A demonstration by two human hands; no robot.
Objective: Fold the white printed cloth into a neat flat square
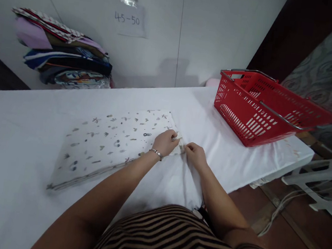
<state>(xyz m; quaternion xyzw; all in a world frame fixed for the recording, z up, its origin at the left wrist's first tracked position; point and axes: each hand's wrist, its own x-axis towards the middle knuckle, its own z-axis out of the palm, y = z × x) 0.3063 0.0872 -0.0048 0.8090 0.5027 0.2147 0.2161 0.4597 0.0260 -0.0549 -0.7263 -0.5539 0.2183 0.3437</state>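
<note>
A white cloth (109,142) with a small scattered print in brown, grey and black lies folded into a long rectangle on the table. My left hand (165,142), a bracelet at its wrist, is closed on the cloth's right end, where the fabric is bunched up. Just to the right, my right hand (196,156) pinches the near right corner of the same cloth between thumb and fingers. The two hands are a short gap apart. Whether the cloth is a finished item or loose fabric cannot be made out.
A red plastic basket (246,110) with metal handles stands at the table's right end. Folded clothes (68,54) are stacked at the back left. A white sheet covers the table (16,130). Beyond the right edge are a grey plastic stool (316,179) and a pale cable (278,209).
</note>
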